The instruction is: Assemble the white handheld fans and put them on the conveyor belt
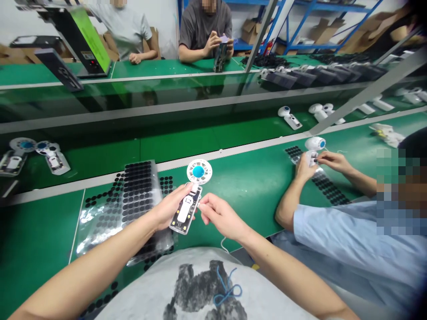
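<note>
My left hand (pixel 176 204) is closed around the left side of a small handheld fan (pixel 186 209). The fan's round white head has a blue centre and points away from me. Its body shows a dark circuit board with yellow squares and a white piece in the middle. At the body's right edge, my right hand (pixel 222 215) pinches the end of a thin white cable (pixel 224 243), which drops toward my lap. The fingers cover the tip, so whether it is plugged in cannot be seen. Plastic sheets of black round stickers (pixel 138 186) lie beside my left forearm.
Beyond the bench edge runs a green conveyor (pixel 167 138) carrying fan units (pixel 55 158) at left and more at right. On my right, a co-worker in a blue sleeve (pixel 320 222) handles another fan (pixel 315 144). Two people sit opposite, near a green-and-black machine (pixel 86 42).
</note>
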Demonstrator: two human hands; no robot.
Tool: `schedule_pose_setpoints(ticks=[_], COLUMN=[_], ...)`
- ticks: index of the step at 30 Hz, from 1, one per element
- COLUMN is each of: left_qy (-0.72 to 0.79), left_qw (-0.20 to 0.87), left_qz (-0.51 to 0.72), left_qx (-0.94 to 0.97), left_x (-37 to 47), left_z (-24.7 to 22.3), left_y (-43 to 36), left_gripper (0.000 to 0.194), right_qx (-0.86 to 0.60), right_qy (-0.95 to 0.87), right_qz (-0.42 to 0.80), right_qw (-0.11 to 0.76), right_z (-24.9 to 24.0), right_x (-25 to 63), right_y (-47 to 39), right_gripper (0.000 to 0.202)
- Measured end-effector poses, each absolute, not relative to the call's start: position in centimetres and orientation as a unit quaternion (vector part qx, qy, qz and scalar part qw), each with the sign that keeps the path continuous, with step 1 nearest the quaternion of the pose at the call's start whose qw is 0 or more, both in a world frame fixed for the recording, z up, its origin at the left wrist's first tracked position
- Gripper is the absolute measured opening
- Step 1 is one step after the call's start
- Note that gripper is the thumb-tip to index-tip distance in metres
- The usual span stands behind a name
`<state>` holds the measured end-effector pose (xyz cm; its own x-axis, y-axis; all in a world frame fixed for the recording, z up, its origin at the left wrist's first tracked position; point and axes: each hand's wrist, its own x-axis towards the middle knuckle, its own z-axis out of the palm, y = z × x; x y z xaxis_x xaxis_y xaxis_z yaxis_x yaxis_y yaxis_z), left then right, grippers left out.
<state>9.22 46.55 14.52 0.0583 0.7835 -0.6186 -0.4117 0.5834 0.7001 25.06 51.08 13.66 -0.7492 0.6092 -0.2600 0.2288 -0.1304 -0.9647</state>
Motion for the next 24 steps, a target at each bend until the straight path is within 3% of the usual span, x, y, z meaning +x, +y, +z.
schedule_pose_setpoints(ticks=[8,14,19,24], left_qy=[0.582,0.562,0.600,0.708], left_qw=[0.660,0.644,0.603,0.496], left_qz=[0.439,0.476,0.421,0.385], left_qx=[0.179,0.208,0.314,0.323], left_x=[9.8,8.5,12.8,15.0], left_z=[12.0,7.7,5.0,2.9], left_y=[48.3,53.9,59.4,63.5], left_gripper=[0.034,0.035,0.032,0.031], right_qx=[-0.419,-0.492,-0.507,-0.546], right_qy=[-0.632,-0.579,-0.569,-0.535], right_qz=[0.631,0.617,0.621,0.626], right_qw=[0.165,0.208,0.184,0.151], right_z=[9.6,6.8,5.6,4.0], right_x=[24.6,27.4,28.6,29.3], right_y=[52.9,53.8,53.1,53.9], right_gripper=[0.019,0.035,0.044,0.048])
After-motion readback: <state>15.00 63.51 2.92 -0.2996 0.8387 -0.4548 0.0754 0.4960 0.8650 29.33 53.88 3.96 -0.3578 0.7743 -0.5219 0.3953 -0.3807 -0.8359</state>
